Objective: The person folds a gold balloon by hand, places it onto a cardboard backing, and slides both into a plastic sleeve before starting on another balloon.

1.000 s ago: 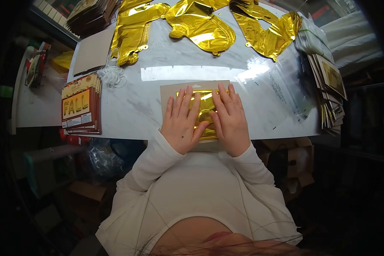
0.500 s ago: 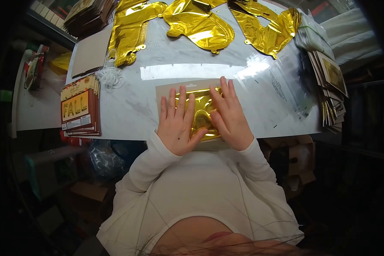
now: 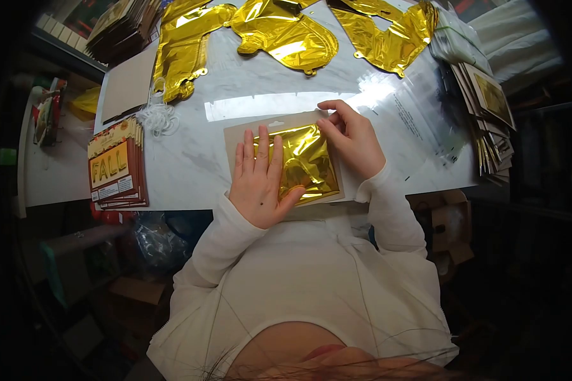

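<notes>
A folded gold foil sheet (image 3: 306, 159) lies on a grey-brown card (image 3: 234, 134) that has a hanging slot at its top edge. Flat over the left part of foil and card rests my left hand (image 3: 259, 181), its fingers stretched out and its thumb across the lower foil. My right hand (image 3: 354, 140) is at the card's upper right corner, with the fingers bent and the thumb close to the index finger at the foil's edge. Whether anything is between those fingertips is too small to tell.
Gold foil balloons (image 3: 289, 38) lie along the table's (image 3: 190, 159) far side. Printed packs (image 3: 115, 166), white string (image 3: 157, 117) and blank cards (image 3: 128, 82) are on the left. Clear bags (image 3: 426, 120) and stacked foil-bearing cards (image 3: 489, 101) lie on the right.
My right hand has lifted off the foil and moved to the card's upper right corner, its fingers now bent. More foil shows. My left hand stays flat; the whole view has shifted slightly.
</notes>
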Tool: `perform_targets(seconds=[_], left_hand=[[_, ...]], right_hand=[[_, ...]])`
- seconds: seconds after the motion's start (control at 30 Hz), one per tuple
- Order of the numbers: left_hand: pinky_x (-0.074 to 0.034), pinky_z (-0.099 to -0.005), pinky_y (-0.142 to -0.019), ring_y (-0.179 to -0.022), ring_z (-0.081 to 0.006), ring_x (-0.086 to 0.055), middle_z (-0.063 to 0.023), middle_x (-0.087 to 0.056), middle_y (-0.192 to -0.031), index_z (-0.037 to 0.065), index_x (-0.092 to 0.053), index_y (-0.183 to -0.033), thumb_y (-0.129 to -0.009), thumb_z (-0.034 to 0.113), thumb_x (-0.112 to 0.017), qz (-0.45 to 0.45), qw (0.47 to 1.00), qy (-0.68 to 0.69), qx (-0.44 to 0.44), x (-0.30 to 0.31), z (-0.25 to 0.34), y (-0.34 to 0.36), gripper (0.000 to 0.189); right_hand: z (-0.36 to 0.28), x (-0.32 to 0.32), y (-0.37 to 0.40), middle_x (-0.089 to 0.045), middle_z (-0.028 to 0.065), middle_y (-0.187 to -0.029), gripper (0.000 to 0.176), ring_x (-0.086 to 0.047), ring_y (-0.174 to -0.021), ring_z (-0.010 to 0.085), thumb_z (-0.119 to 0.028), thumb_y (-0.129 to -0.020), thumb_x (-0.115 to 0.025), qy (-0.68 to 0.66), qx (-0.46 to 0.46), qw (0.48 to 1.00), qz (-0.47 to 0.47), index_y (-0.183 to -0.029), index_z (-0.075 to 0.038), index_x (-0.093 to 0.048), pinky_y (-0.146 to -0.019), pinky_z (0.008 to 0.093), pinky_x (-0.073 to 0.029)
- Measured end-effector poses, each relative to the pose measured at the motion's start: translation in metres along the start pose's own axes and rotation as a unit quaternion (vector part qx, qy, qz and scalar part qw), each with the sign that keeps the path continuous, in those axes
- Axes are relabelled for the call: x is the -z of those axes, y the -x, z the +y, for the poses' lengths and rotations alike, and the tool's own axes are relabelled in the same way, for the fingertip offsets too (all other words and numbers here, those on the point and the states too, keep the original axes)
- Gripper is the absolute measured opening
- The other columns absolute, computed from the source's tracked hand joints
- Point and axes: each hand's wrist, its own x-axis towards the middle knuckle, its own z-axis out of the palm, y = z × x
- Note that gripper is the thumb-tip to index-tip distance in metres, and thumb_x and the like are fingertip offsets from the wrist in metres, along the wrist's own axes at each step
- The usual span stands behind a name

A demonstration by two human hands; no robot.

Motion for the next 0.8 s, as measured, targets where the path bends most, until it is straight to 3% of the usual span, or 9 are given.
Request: perform_targets(seconds=[0.33, 0.47, 0.57, 0.63, 0.67, 0.73, 0.77, 0.8], left_hand=[[-0.018, -0.0638, -0.125, -0.155, -0.0594, -0.018, -0.0367, -0.019, -0.169, -0.009, -0.031, -0.161, -0.097, 0.06, -0.062, -0.002, 1.0, 0.0, 0.001, 0.0, 0.0, 0.0, 0.099], [-0.018, -0.0636, -0.125, -0.155, -0.0591, -0.018, -0.0365, -0.02, -0.169, -0.008, -0.031, -0.161, -0.097, 0.06, -0.062, 0.0, 1.0, 0.003, 0.002, 0.0, -0.001, 0.0, 0.099], [-0.018, -0.0635, -0.125, -0.155, -0.0586, -0.018, -0.0364, -0.02, -0.169, -0.008, -0.031, -0.161, -0.096, 0.06, -0.063, 0.003, 1.0, 0.006, 0.002, -0.001, -0.001, 0.0, 0.099], [-0.018, -0.0634, -0.125, -0.155, -0.0583, -0.018, -0.0363, -0.021, -0.169, -0.008, -0.032, -0.161, -0.096, 0.06, -0.063, 0.005, 1.0, 0.006, 0.001, -0.001, -0.001, 0.0, 0.099], [-0.018, -0.0634, -0.125, -0.156, -0.0581, -0.018, -0.0363, -0.02, -0.169, -0.008, -0.032, -0.161, -0.096, 0.06, -0.063, 0.004, 1.0, 0.007, 0.002, -0.002, -0.001, 0.0, 0.099], [-0.017, -0.0634, -0.125, -0.156, -0.0579, -0.019, -0.0363, -0.02, -0.169, -0.008, -0.032, -0.161, -0.096, 0.06, -0.064, 0.002, 1.0, 0.008, 0.007, -0.002, -0.001, 0.0, 0.099], [-0.017, -0.0633, -0.126, -0.156, -0.0579, -0.018, -0.0361, -0.02, -0.169, -0.008, -0.032, -0.161, -0.096, 0.06, -0.064, 0.003, 1.0, 0.009, 0.006, -0.002, -0.001, 0.0, 0.099], [-0.017, -0.0633, -0.126, -0.156, -0.0579, -0.018, -0.036, -0.02, -0.169, -0.008, -0.032, -0.161, -0.096, 0.059, -0.064, 0.004, 1.0, 0.01, 0.003, -0.002, -0.001, 0.0, 0.099]], right_hand=[[0.02, -0.007, -0.009, -0.076, 0.0018, -0.09, 0.016, -0.066, -0.079, 0.0059, -0.011, -0.095, -0.074, -0.041, 0.003, 0.999, 0.021, -0.106, 0.0, -0.078, -0.073, 0.0231, -0.053], [0.013, -0.006, -0.008, -0.076, 0.0022, -0.089, 0.016, -0.066, -0.08, 0.0051, -0.011, -0.096, -0.072, -0.006, -0.007, 1.0, 0.02, -0.105, 0.0, -0.078, -0.073, 0.0228, -0.053], [0.006, -0.007, -0.004, -0.077, 0.0052, -0.095, 0.016, -0.07, -0.085, 0.0097, -0.012, -0.097, -0.071, 0.011, -0.034, 0.999, 0.019, -0.105, -0.001, -0.078, -0.078, 0.0252, -0.054], [-0.009, -0.009, 0.006, -0.074, 0.0117, -0.119, 0.025, -0.07, -0.107, 0.0237, -0.011, -0.096, -0.069, 0.224, 0.037, 0.97, 0.086, -0.119, -0.002, -0.075, -0.093, 0.0354, -0.054], [-0.012, -0.013, 0.013, -0.074, 0.0117, -0.119, 0.025, -0.07, -0.107, 0.0237, -0.011, -0.096, -0.069, 0.224, 0.038, 0.97, 0.086, -0.119, -0.002, -0.075, -0.093, 0.0354, -0.054], [-0.017, -0.021, 0.029, -0.056, 0.0175, -0.152, 0.048, -0.052, -0.139, 0.0394, -0.016, -0.098, -0.067, 0.275, 0.21, 0.933, 0.096, -0.143, -0.002, -0.061, -0.114, 0.0466, -0.043], [-0.019, -0.027, 0.037, -0.056, 0.0175, -0.152, 0.048, -0.052, -0.139, 0.0394, -0.016, -0.098, -0.067, 0.274, 0.21, 0.934, 0.094, -0.143, -0.002, -0.061, -0.114, 0.0466, -0.043], [-0.02, -0.032, 0.044, -0.046, 0.0181, -0.16, 0.057, -0.043, -0.147, 0.0409, -0.02, -0.099, -0.067, 0.287, 0.223, 0.93, 0.047, -0.151, -0.001, -0.052, -0.12, 0.0491, -0.036]])
